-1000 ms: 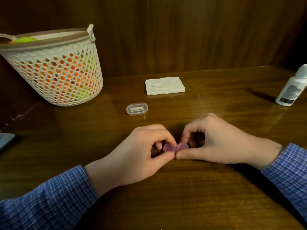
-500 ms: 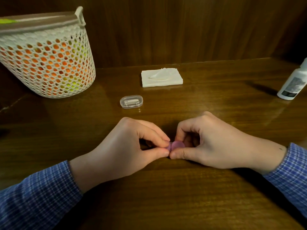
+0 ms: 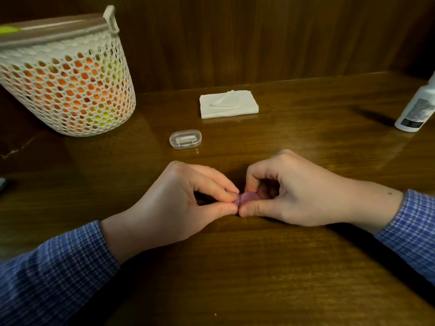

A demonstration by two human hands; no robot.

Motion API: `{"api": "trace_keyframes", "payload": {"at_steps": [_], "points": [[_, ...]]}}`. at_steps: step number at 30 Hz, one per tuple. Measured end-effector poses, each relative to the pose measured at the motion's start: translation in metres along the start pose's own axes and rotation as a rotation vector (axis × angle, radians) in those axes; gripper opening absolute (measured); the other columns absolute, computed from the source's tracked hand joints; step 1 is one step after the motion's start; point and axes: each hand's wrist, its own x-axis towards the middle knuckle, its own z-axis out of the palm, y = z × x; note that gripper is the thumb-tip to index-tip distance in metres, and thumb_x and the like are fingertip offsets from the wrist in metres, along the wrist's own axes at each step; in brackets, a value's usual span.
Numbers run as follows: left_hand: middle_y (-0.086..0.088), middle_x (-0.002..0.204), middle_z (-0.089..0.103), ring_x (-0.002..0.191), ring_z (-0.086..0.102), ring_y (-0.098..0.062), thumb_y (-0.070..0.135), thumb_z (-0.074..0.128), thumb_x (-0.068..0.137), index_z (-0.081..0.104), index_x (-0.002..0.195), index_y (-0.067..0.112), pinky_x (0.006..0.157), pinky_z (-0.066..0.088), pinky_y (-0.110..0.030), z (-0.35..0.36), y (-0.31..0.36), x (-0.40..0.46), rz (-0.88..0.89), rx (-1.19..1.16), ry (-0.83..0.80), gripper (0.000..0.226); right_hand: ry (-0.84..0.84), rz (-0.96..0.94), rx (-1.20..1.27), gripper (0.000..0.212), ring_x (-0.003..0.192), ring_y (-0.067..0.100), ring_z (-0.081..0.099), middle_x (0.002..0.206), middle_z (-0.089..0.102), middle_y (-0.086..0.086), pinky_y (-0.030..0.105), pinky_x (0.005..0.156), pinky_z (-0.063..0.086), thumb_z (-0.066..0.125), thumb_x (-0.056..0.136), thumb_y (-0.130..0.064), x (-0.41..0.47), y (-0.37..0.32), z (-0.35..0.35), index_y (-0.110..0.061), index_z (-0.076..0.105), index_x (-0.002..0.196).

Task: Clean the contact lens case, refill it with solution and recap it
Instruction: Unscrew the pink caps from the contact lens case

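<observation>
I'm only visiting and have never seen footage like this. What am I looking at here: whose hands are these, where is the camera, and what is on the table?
There is no machine here. A person wears a wide-angle camera on the head, so you look down at their own two hands. The left hand and the right hand meet over a wooden table, and both pinch a small pink contact lens case, mostly hidden by fingers. Beyond them lies a small clear plastic box, then a folded white tissue. A white mesh basket holding orange and yellow things stands at far left, and a white solution bottle at the right edge.
</observation>
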Motion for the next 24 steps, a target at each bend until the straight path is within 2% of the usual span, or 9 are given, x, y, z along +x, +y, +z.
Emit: {"api": "trace_keyframes", "payload": {"at_steps": [9, 15, 20, 24], "points": [[0.014, 0.107, 0.076, 0.101, 0.070, 0.003, 0.026, 0.077, 0.085, 0.082, 0.101, 0.021, 0.086, 0.056, -0.017, 0.002, -0.002, 0.000, 0.026, -0.005, 0.019, 0.018, -0.038, -0.016, 0.030, 0.019, 0.067, 0.008, 0.067, 0.072, 0.070, -0.008, 0.013, 0.052, 0.046, 0.080, 0.083, -0.039, 0.000, -0.001, -0.002, -0.022, 0.072, 0.083], [0.013, 0.105, 0.076, 0.099, 0.071, 0.001, 0.021, 0.081, 0.085, 0.081, 0.103, 0.020, 0.085, 0.058, -0.021, 0.003, 0.000, -0.001, 0.043, 0.007, 0.044, 0.018, 0.001, 0.037, 0.003, 0.021, 0.064, 0.007, 0.067, 0.071, 0.071, -0.010, 0.017, 0.051, 0.049, 0.081, 0.079, -0.048, -0.003, -0.004, -0.001, -0.029, 0.073, 0.084], [0.013, 0.100, 0.075, 0.093, 0.071, 0.000, 0.025, 0.081, 0.083, 0.081, 0.100, 0.019, 0.078, 0.056, -0.015, 0.005, -0.003, 0.000, 0.097, 0.048, 0.077, 0.018, 0.089, 0.035, -0.073, 0.038, 0.073, 0.003, 0.064, 0.082, 0.068, -0.016, 0.014, 0.052, 0.048, 0.078, 0.073, -0.062, -0.009, -0.001, -0.004, -0.035, 0.071, 0.099], [0.014, 0.099, 0.075, 0.092, 0.070, -0.001, 0.030, 0.078, 0.083, 0.080, 0.101, 0.020, 0.076, 0.056, -0.015, 0.003, -0.005, -0.001, 0.111, 0.062, 0.073, 0.021, 0.139, 0.030, -0.018, 0.031, 0.073, 0.011, 0.066, 0.087, 0.068, -0.016, 0.022, 0.054, 0.053, 0.081, 0.076, -0.051, -0.008, 0.003, 0.000, -0.035, 0.067, 0.099]]}}
